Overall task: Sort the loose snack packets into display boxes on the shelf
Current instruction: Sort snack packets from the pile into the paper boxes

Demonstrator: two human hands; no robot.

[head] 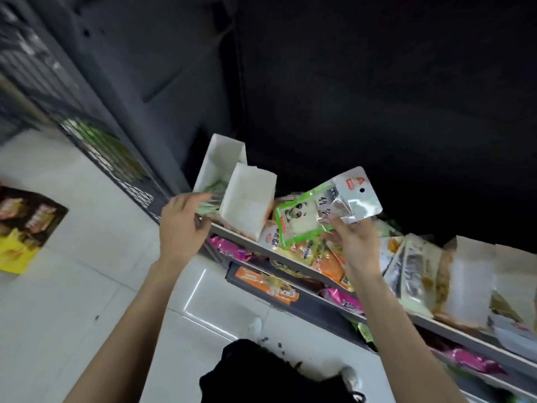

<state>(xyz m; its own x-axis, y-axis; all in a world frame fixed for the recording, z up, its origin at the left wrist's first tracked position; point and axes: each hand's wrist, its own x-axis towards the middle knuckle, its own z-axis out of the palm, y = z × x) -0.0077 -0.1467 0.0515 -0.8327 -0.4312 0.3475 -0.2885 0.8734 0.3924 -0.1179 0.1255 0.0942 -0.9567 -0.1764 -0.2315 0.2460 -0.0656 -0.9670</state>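
green panda packet tilted above loose packets, white display boxes upright on shelf

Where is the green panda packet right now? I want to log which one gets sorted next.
In the head view, right of centre: the right hand holds the green panda packet above the loose packet pile, beside the white display box.

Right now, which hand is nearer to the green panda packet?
Right. The right hand pinches the green panda packet at its lower right edge; the left hand is apart, beyond the white display box.
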